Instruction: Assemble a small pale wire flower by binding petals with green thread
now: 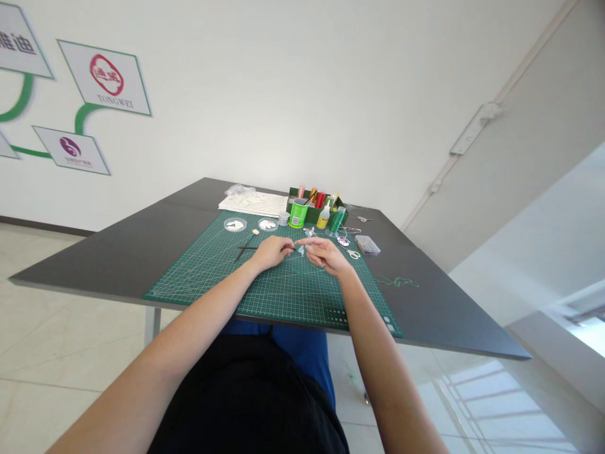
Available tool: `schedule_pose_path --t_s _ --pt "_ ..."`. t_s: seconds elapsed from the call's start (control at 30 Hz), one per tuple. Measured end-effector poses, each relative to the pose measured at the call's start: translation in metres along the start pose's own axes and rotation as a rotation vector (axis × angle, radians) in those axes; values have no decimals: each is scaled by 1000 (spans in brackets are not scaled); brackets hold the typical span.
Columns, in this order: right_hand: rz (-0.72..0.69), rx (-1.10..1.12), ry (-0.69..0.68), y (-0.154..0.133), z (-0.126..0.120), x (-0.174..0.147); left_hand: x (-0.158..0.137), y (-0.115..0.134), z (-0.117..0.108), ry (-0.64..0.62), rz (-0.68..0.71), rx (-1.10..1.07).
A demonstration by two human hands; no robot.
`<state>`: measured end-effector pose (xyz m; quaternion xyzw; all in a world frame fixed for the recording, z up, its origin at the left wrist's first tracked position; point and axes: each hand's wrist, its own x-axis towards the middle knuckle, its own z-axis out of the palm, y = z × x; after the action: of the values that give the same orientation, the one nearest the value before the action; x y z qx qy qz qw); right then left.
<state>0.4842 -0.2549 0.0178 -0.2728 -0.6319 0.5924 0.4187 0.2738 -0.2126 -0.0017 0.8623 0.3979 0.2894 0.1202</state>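
Observation:
My left hand (274,252) is closed in a pinch on a thin dark stick (248,248), which sticks out on both sides of the fingers. At its right end, between the hands, is a small pale bluish piece (301,250), too small to make out well. Close by on the right, my right hand (327,255) points its index finger toward that piece while the other fingers curl in; what they pinch is hidden. Both hands are above the green cutting mat (283,293). Left of them lies another dark stick with green wrapping and a cream flower (255,232).
Behind the hands stand a green can (298,214), a glue bottle (324,216) and a dark green box (312,213) of spools. Two shallow dishes (235,224) sit left. To the right are scissors (353,253), a clear case (367,245) and green thread (399,281).

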Motion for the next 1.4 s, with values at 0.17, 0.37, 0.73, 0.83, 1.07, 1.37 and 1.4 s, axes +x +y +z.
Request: schedule_pose_path --t_s 0.17,0.37,0.73,0.83,1.07,1.37,1.4 --pt "-21 14 17 0 0 0 0 1 1 -32 39 -16" --pt "-22 32 60 -1 0 1 0 1 2 -64 67 -55" --pt "-44 12 164 0 -4 3 -2 7 1 -121 102 -109" --pt "-27 17 207 0 -5 4 -2 7 1 -136 108 -127" --pt "26 -11 293 2 -8 7 -1 6 2 -140 151 -128" --pt "81 -55 375 6 -11 8 0 8 0 -107 189 -117" --pt "88 -65 383 6 -11 8 0 8 0 -96 193 -108"
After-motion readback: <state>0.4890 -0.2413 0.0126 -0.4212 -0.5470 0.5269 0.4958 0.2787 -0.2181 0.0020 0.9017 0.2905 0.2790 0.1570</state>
